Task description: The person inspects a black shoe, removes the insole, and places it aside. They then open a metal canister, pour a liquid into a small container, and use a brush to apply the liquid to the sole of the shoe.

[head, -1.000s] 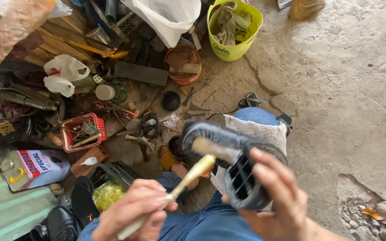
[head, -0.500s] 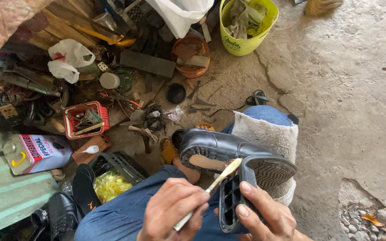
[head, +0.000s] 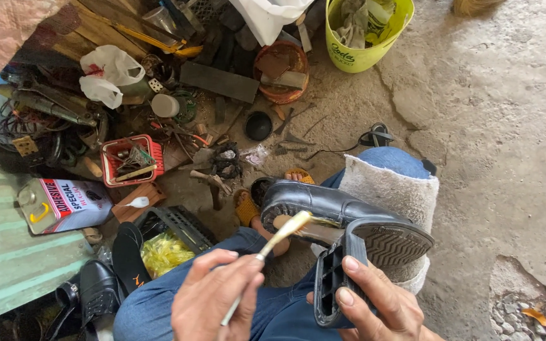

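Two hands work at lower centre: the left hand [head: 219,300] pinches a brush [head: 266,249], its tip inside the black shoe [head: 323,205]; the right hand [head: 374,303] grips the peeled-back sole [head: 374,246]. Loosened grip risks the sole snapping shut, likely smearing glue.

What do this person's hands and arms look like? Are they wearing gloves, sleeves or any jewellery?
Both hands are bare: no gloves on the left hand or the right hand. No rings show on the fingers in view, and no watch or bracelet appears. No sleeve edge shows at either wrist, though little of the forearms is in frame. The fingernails are short. Below the hands are blue jeans.
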